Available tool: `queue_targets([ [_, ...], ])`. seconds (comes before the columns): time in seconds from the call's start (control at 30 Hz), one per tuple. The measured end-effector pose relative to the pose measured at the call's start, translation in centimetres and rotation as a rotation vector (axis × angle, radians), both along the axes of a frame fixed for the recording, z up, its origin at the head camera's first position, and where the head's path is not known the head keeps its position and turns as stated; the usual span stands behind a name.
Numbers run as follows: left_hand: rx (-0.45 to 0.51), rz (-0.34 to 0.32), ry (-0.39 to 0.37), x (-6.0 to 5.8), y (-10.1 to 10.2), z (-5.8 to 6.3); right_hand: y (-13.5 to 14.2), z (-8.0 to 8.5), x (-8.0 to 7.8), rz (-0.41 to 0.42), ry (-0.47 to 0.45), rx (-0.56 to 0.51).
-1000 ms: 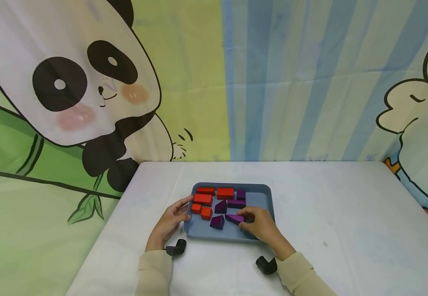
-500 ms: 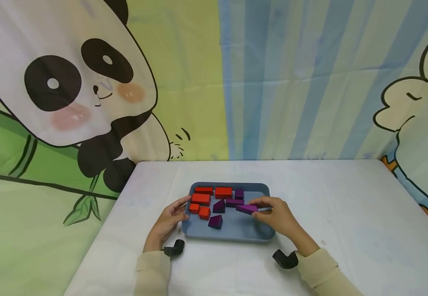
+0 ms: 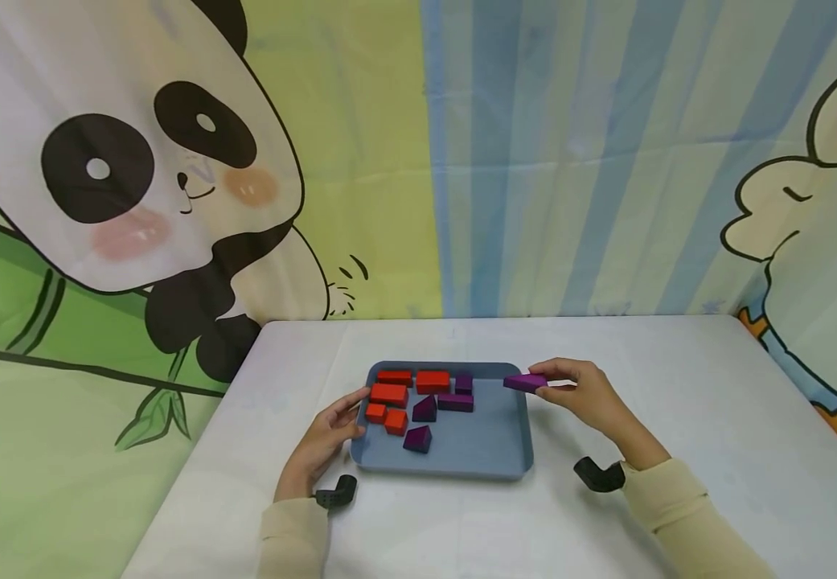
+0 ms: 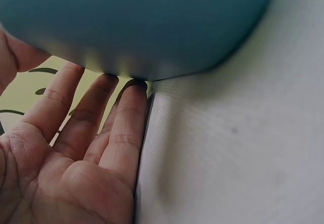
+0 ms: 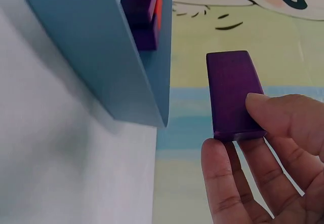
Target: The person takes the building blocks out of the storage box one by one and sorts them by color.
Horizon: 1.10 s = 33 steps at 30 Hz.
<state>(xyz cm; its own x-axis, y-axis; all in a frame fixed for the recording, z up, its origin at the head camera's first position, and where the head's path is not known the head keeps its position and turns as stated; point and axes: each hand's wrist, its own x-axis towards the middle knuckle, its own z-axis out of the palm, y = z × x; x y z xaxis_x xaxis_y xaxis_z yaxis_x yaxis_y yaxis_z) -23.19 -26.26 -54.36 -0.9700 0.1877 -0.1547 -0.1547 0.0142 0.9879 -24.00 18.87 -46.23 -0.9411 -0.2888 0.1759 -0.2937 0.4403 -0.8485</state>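
My right hand pinches a purple wedge-shaped block between thumb and fingers, raised at the right rim of the blue-grey tray. The right wrist view shows the block's broad face, with my thumb over its edge. At the tray's left side, my left hand rests its fingertips against the wall, palm upward in the left wrist view. Inside the tray, several red blocks fill the left part. Beside them lie a small purple block, a long purple bar and two slanted purple blocks, one nearest the front.
The tray stands on a white-covered table. Behind it hangs a printed cloth with a panda and stripes. A black wrist camera mount sits at the right cuff, another at the left.
The right hand has lifted the purple wedge block from the tray's front middle and carried it right and farther back, to the right rim. The left hand has stayed at the tray's side.
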Motion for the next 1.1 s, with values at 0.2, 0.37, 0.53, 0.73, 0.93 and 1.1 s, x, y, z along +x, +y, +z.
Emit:
queue_targets([
  [0.2, 0.001, 0.002, -0.002, 0.1, 0.0, -0.1, 1.7, -0.5, -1.1, -0.038, -0.032, 0.058],
  [0.37, 0.004, -0.004, 0.016, -0.1, -0.1, -0.1, 2.8, -0.8, -2.1, -0.066, -0.053, 0.108],
  [0.53, 0.012, -0.012, 0.026, -0.2, -0.2, -0.1, 3.6, -1.7, -3.2, -0.074, -0.099, 0.111],
  [0.73, 0.011, -0.018, 0.015, 0.0, -0.2, -0.2, 4.1, -2.9, -3.9, -0.117, -0.198, 0.125],
  [0.93, 0.013, -0.013, 0.013, 0.2, 0.0, -0.2, 4.2, -3.7, -4.4, -0.140, -0.260, 0.134],
  [1.1, 0.022, -0.011, 0.013, 0.0, 0.0, -0.1, 4.3, -3.9, -4.6, -0.139, -0.257, 0.143],
])
